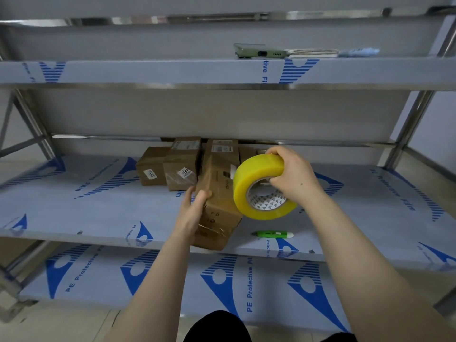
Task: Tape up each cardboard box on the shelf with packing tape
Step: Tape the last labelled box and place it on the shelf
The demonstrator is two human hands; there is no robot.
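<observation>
1. I see the right hand (293,176) gripping the tape roll (251,174): the fingers go into the core and the thumb lies over the outer side, so the hand is closed round it
2. The tape roll is a thick ring of glossy, half-clear yellow tape. Its cardboard core is white inside, with a printed pattern of small dark triangles. It is held in the air just beside the right side of the long box (218,191)
3. The left hand (191,213) holds the long box at its near left edge, with the fingers curled on top and the thumb on the side
4. The long box is plain brown cardboard, narrow and oblong, and tilted. Its near end hangs over the front edge of the middle shelf (98,213). Shiny clear tape already crosses this near end. There is dark print on the side, but I cannot read it
5. Behind it, at the back of the same shelf, stand more brown boxes. The square box (182,166) has a white sticker with "1107", and the smaller box (150,166) to its left has a white label too small to read
6. A green and white utility knife (274,234) lies flat on the middle shelf, near the front edge
7. The shelves are steel under a matte pale film with blue triangle marks and the words "PE Protective Film"
8. On the upper shelf (148,70) lies a flat green phone (259,51)
</observation>
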